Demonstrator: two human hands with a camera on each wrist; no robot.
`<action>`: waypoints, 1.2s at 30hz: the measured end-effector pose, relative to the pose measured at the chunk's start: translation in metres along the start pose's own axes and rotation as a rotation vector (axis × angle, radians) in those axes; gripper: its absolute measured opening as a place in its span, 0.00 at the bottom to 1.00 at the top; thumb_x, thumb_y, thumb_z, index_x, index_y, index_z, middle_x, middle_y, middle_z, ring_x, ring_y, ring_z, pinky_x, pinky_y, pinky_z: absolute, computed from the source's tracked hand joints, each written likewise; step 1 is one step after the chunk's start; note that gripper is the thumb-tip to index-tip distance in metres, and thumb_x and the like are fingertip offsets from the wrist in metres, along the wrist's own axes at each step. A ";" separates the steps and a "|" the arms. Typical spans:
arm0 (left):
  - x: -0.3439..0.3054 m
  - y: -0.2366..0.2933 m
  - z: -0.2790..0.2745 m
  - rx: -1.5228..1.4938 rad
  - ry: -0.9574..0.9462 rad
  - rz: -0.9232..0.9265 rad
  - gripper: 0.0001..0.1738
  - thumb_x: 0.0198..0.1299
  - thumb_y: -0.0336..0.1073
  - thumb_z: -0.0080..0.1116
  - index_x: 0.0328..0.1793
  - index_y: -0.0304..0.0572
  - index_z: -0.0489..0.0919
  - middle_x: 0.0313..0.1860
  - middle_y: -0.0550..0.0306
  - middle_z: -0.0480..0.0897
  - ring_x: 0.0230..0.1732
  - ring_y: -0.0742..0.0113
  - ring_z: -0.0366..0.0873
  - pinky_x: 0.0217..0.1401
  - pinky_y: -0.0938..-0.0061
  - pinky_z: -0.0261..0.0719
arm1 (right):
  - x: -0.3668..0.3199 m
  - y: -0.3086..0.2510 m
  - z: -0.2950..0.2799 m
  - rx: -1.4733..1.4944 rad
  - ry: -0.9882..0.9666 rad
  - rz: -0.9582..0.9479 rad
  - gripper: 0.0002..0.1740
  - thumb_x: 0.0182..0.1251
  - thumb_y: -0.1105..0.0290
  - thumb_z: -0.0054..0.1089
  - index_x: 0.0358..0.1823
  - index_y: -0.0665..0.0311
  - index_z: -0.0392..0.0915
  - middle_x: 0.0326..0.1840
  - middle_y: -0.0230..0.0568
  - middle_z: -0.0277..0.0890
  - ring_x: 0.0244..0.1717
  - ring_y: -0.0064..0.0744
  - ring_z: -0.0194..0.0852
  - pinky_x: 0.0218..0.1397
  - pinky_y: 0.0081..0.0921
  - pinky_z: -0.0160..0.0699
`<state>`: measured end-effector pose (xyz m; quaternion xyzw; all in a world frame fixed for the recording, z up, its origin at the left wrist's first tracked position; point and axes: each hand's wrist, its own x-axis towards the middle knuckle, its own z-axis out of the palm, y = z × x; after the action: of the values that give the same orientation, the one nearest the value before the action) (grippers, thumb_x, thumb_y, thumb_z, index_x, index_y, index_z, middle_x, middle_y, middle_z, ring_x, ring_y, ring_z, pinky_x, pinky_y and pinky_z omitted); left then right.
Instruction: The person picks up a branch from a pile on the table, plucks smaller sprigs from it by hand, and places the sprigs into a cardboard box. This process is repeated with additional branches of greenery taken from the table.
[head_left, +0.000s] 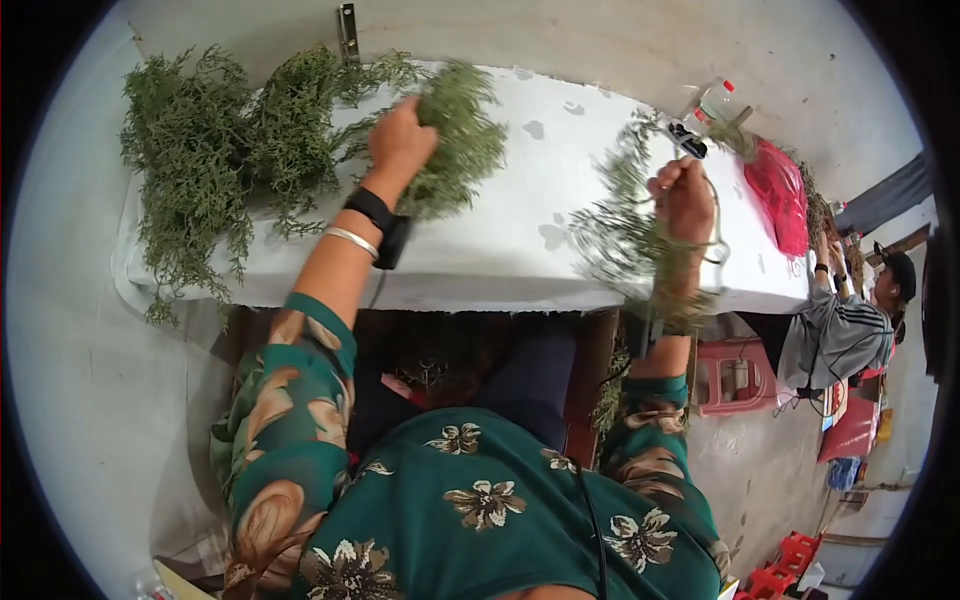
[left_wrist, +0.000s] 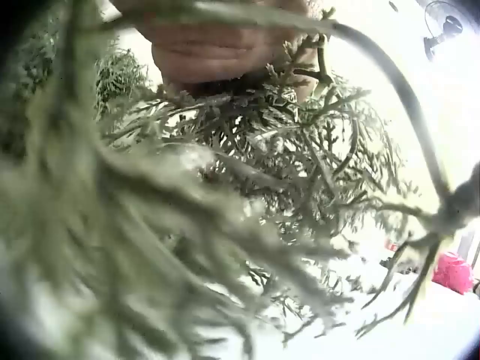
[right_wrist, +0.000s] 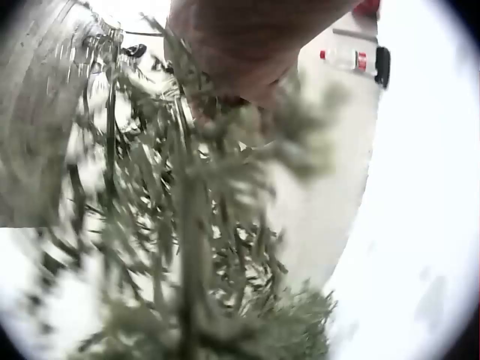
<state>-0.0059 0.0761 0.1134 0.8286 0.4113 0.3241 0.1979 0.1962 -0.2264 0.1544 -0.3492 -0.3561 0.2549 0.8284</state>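
Over the white-covered table (head_left: 510,235), my left hand (head_left: 402,142) grips a bushy green cypress-like sprig (head_left: 462,135), blurred in the head view. Its foliage (left_wrist: 285,180) fills much of the left wrist view, with the curled fingers (left_wrist: 206,64) above. My right hand (head_left: 687,205) holds a thinner sprig (head_left: 610,230) by its stems, fingers bent, near the table's right part. In the right wrist view that hand (right_wrist: 232,52) is at the top and the sprig's leaves (right_wrist: 157,180) hang below it. A small black object (head_left: 687,140) lies just beyond the right fingertips.
Heaps of similar green branches (head_left: 190,150) cover the table's left end, some drooping over its edge. Toward the right end are a clear bottle (head_left: 716,100) and a pink plastic bag (head_left: 776,195). Another person (head_left: 840,325) works farther right, near a red stool (head_left: 735,375).
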 end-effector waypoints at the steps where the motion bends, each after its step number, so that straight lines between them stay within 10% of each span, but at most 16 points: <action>1: 0.015 -0.009 -0.005 -0.006 0.079 0.006 0.27 0.45 0.39 0.58 0.56 0.47 0.76 0.41 0.42 0.82 0.45 0.43 0.79 0.47 0.55 0.77 | -0.001 -0.011 -0.009 -0.014 0.040 -0.009 0.12 0.74 0.61 0.45 0.39 0.61 0.72 0.32 0.32 0.71 0.35 0.26 0.69 0.37 0.26 0.69; 6: 0.090 -0.027 -0.090 0.056 0.530 0.040 0.25 0.47 0.40 0.57 0.54 0.42 0.74 0.49 0.41 0.79 0.49 0.43 0.77 0.48 0.52 0.76 | -0.022 -0.035 -0.031 -0.097 0.052 0.039 0.12 0.74 0.60 0.43 0.41 0.60 0.72 0.34 0.32 0.72 0.36 0.27 0.70 0.38 0.27 0.69; 8: 0.137 -0.071 -0.115 0.145 0.897 0.316 0.28 0.49 0.47 0.62 0.56 0.45 0.76 0.49 0.44 0.80 0.47 0.41 0.78 0.46 0.51 0.76 | -0.034 -0.035 -0.032 -0.069 0.034 0.011 0.12 0.74 0.61 0.43 0.43 0.60 0.72 0.35 0.33 0.73 0.37 0.27 0.70 0.40 0.28 0.69; 12: 0.139 -0.070 -0.151 0.157 0.907 0.378 0.31 0.50 0.49 0.62 0.60 0.44 0.73 0.48 0.46 0.79 0.48 0.44 0.77 0.45 0.51 0.76 | -0.044 -0.020 -0.023 -0.033 0.001 -0.001 0.12 0.75 0.62 0.42 0.45 0.61 0.72 0.36 0.34 0.73 0.37 0.27 0.70 0.42 0.28 0.69; 20: 0.025 -0.084 -0.003 0.652 -0.229 0.518 0.37 0.46 0.36 0.59 0.67 0.43 0.63 0.52 0.48 0.72 0.57 0.48 0.66 0.58 0.42 0.60 | -0.046 0.028 0.020 -0.030 0.019 0.073 0.12 0.74 0.64 0.44 0.44 0.64 0.73 0.37 0.39 0.74 0.36 0.28 0.70 0.41 0.28 0.69; 25: 0.026 -0.060 0.019 0.642 -0.247 0.419 0.36 0.45 0.34 0.59 0.65 0.45 0.65 0.51 0.51 0.73 0.57 0.50 0.67 0.57 0.44 0.58 | -0.057 0.026 0.049 -0.221 -0.030 0.054 0.12 0.72 0.66 0.46 0.46 0.68 0.73 0.41 0.44 0.76 0.38 0.28 0.72 0.42 0.28 0.70; 32: -0.023 -0.008 -0.033 0.352 0.228 0.627 0.22 0.53 0.35 0.57 0.57 0.45 0.74 0.49 0.54 0.74 0.57 0.53 0.66 0.57 0.49 0.60 | -0.064 0.045 0.067 -0.290 0.084 0.080 0.13 0.71 0.69 0.47 0.50 0.69 0.73 0.48 0.46 0.77 0.43 0.28 0.74 0.45 0.25 0.72; 36: -0.085 0.023 -0.041 -0.427 -0.249 0.409 0.18 0.56 0.42 0.63 0.49 0.41 0.81 0.43 0.54 0.81 0.43 0.64 0.77 0.48 0.70 0.71 | -0.063 0.070 0.087 -0.459 0.017 0.003 0.12 0.69 0.71 0.50 0.50 0.68 0.75 0.48 0.43 0.77 0.43 0.27 0.74 0.45 0.23 0.72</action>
<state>-0.0602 -0.0033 0.1249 0.8671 0.1314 0.3324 0.3470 0.0790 -0.1900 0.1187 -0.5311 -0.3970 0.1656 0.7300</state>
